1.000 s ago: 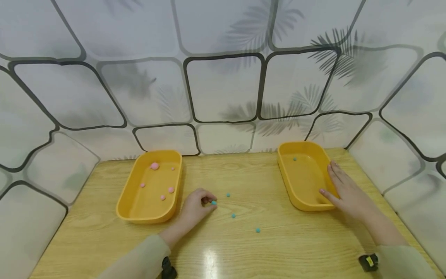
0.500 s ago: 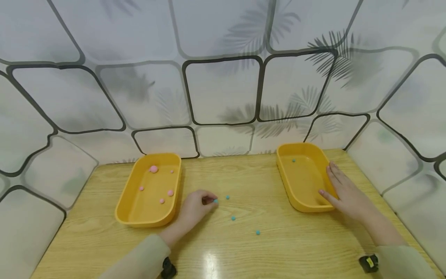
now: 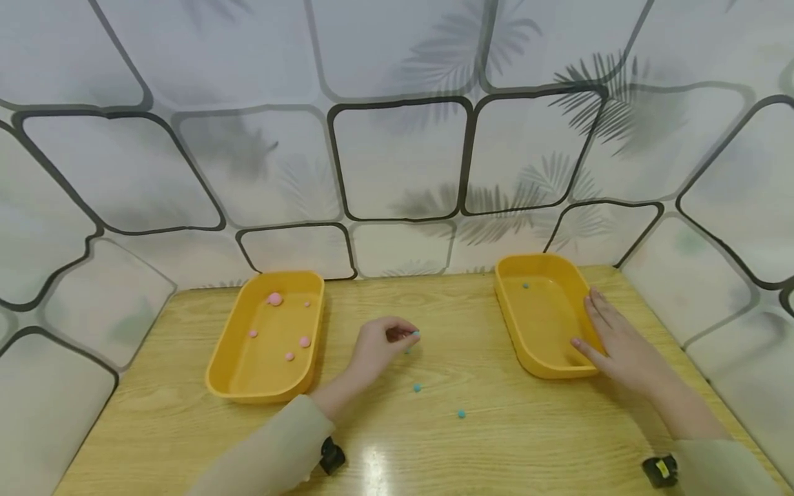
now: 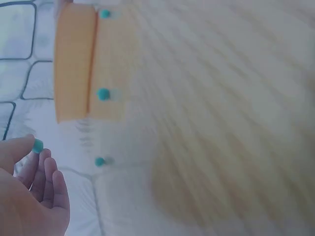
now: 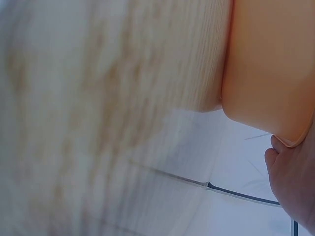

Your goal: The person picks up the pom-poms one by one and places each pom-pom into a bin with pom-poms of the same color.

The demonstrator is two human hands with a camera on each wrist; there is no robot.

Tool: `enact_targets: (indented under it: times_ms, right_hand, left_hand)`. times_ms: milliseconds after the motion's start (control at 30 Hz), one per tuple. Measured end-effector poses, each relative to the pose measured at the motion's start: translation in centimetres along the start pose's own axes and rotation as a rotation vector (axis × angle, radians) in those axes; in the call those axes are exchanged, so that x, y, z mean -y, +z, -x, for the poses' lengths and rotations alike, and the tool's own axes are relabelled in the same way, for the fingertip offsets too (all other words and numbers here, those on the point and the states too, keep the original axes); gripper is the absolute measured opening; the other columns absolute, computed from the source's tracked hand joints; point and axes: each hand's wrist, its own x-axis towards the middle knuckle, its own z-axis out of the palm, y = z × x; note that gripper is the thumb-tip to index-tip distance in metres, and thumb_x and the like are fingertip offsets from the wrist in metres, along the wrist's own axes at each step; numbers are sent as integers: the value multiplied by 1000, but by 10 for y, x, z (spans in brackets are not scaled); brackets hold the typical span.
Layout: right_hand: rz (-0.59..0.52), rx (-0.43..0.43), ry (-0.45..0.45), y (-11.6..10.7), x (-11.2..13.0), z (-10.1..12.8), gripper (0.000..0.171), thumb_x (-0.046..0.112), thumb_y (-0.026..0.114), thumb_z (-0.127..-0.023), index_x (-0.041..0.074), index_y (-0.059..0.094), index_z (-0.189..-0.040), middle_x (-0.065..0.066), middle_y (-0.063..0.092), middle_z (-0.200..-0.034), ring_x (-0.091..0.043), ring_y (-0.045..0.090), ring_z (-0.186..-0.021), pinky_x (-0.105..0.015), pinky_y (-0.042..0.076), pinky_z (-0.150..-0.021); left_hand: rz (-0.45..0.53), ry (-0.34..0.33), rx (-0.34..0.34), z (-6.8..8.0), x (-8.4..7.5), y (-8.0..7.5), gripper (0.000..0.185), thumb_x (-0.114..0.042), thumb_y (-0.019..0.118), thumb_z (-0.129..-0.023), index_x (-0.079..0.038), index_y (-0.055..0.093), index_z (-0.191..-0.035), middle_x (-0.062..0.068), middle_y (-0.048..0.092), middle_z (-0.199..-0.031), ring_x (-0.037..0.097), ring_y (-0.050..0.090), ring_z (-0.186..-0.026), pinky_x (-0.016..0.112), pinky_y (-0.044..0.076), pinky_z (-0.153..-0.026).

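Observation:
My left hand (image 3: 380,348) pinches a small teal ball (image 4: 38,146) between thumb and fingertips, above the middle of the table. Below and in front of it, three more teal balls lie on the wood: one (image 3: 407,351) partly hidden by the hand, one (image 3: 417,388) nearer, and one (image 3: 461,414) nearest the front. My right hand (image 3: 623,348) rests with straight fingers on the right rim of a yellow tray (image 3: 520,344), its thumb reaching over the edge. Inside that tray, toward the back, lies a teal ball (image 3: 525,285).
At the left stands a second yellow tray (image 3: 248,382) holding several pink balls (image 3: 276,299) of different sizes. Both trays stand on a wood-grain table (image 3: 384,427), near a patterned wall covering (image 3: 400,162) that rises behind and along both sides.
My left hand has picked the teal ball up off the table and moved right and slightly away with it. The right hand stays at its tray.

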Motion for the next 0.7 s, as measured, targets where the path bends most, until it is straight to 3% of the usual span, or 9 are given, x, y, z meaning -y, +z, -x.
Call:
enact_targets:
  times_ms: [400,700]
  right_hand:
    - [-19,10,8,-3,1,-1,84,38,53,-111,-13,13,-164,-26,-3,-176,-43,2,-166,-21,-16,-130]
    - [-12,-10,-17,0,-2,1,83,37,53,-111,-13,12,-164,-24,-4,-177,-40,0,-167,-17,-18,-128]
  left_hand:
    - [142,15,103,-24,-38,45,11,-13,78,-98,-6,82,-106,11,80,-101,5,66,-81,15,56,-72]
    - [244,30,143,-34,-57,80,15,-10,77,-98,-2,80,-110,15,80,-108,24,76,-94,13,57,-76]
